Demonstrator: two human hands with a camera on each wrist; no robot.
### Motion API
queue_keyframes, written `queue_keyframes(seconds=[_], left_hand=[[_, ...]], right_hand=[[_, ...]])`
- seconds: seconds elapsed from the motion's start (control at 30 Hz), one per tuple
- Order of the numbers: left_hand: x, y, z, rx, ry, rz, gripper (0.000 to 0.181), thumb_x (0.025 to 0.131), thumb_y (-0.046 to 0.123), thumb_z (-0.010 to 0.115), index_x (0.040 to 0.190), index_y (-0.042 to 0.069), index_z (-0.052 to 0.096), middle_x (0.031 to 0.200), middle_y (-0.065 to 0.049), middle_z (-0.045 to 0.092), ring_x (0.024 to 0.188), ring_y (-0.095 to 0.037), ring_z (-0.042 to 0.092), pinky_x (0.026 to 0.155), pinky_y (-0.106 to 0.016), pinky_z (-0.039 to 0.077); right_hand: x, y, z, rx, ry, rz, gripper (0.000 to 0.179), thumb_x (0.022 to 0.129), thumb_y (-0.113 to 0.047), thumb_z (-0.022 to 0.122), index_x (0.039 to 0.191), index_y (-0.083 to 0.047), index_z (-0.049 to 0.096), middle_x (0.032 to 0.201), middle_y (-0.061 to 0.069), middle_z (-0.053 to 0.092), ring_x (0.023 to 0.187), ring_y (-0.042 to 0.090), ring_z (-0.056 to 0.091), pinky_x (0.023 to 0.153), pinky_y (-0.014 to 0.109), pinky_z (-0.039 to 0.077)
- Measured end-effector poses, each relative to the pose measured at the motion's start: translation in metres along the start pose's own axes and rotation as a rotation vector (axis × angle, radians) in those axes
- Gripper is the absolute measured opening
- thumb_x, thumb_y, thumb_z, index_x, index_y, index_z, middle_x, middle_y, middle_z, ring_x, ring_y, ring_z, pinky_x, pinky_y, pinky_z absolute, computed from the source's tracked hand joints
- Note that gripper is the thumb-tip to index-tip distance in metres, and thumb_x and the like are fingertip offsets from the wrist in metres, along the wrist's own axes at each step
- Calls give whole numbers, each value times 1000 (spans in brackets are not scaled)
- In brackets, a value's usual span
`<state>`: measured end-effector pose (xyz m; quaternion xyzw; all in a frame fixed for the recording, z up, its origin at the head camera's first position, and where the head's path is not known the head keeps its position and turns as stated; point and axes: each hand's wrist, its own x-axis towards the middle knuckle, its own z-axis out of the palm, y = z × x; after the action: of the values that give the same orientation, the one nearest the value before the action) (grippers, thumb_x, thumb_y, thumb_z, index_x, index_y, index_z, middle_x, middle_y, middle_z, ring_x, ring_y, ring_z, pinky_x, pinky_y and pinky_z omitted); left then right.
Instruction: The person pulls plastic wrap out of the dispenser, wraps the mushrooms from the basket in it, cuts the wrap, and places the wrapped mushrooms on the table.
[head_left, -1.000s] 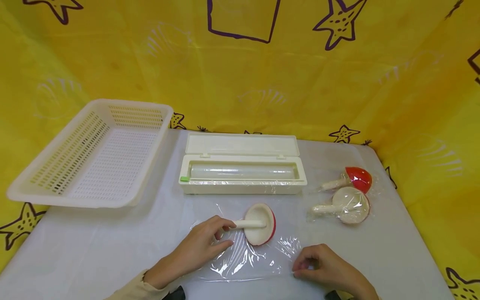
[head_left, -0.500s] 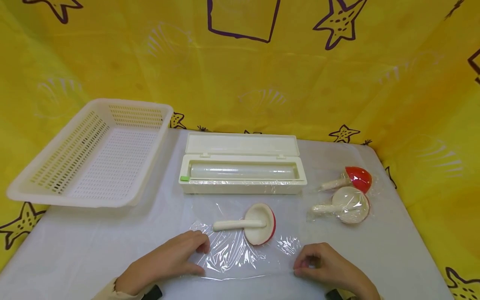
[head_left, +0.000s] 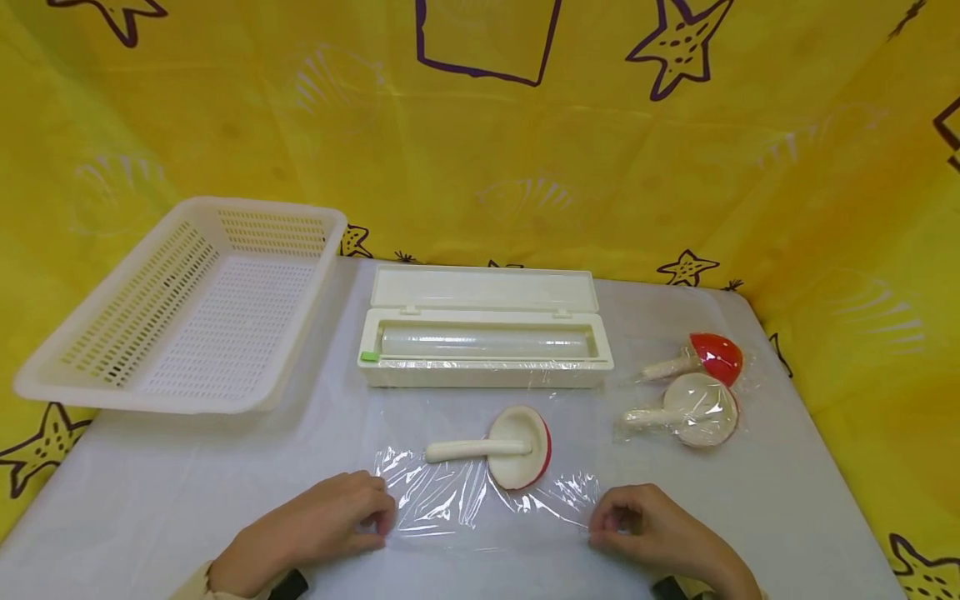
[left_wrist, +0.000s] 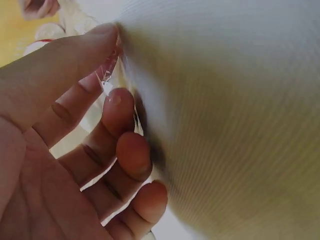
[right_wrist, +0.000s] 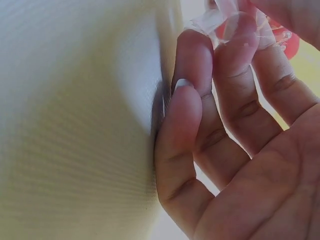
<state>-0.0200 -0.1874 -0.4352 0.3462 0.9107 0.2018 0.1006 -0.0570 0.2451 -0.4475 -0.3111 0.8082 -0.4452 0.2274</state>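
Observation:
A toy mushroom with a white stem and a red-edged cap lies on its side on a sheet of plastic wrap. The sheet stretches from the wrap box toward the table's front. At its near left corner my left hand pinches the film between thumb and forefinger; the left wrist view shows the film at those fingertips. My right hand pinches the near right corner, and the film shows over its fingers in the right wrist view.
Two wrapped toy mushrooms, one red-capped and one underside-up, lie at the right. A white slotted basket stands at the left. The box's lid is raised, with a roll inside. A yellow curtain hangs behind the table.
My left hand has let go of the mushroom's stem, moved left and toward me, and taken hold of the wrap's near left corner. My right hand has stayed at its corner.

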Motion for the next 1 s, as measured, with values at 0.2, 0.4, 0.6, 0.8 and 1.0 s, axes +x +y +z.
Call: queue_keyframes(seconds=[0.2, 0.4, 0.6, 0.8, 1.0], left_hand=[[0, 0, -8, -30, 84, 48, 20, 83, 13, 74, 77, 29, 63, 75, 24, 49, 72, 7, 42, 67, -16, 41], [0, 1, -20, -80, 173, 21, 15, 90, 17, 72, 85, 30, 64, 75, 23, 47, 73, 8, 41, 65, -14, 39], [4, 2, -28, -164, 243, -52, 11, 92, 19, 70, 89, 29, 65, 65, 22, 38, 63, 9, 35, 58, -14, 37], [11, -3, -29, -292, 334, -107, 6, 94, 17, 67, 93, 22, 66, 59, 21, 39, 54, 10, 31, 50, -13, 34], [18, -10, -29, -409, 384, -161, 4, 96, 12, 64, 94, 11, 62, 58, 8, 52, 52, 7, 38, 49, -15, 35]], right_hand=[[-1, -3, -3, 20, 16, -1, 6, 91, -16, 72, 93, -21, 70, 83, -7, 67, 76, -1, 58, 66, 20, 51], [1, -5, -6, -29, 85, -87, 12, 91, -10, 71, 93, -21, 69, 86, -10, 69, 78, 3, 61, 71, 22, 53], [4, -8, -12, -91, 214, -137, 14, 88, -8, 74, 94, -20, 69, 83, -7, 68, 77, 4, 60, 70, 21, 52], [11, -9, -16, -149, 359, -198, 29, 82, 2, 77, 93, -24, 67, 80, -11, 65, 72, 3, 58, 65, 20, 52], [21, -9, -21, -179, 448, -206, 34, 80, 6, 77, 92, -24, 67, 79, -15, 63, 69, 2, 56, 62, 19, 50]])
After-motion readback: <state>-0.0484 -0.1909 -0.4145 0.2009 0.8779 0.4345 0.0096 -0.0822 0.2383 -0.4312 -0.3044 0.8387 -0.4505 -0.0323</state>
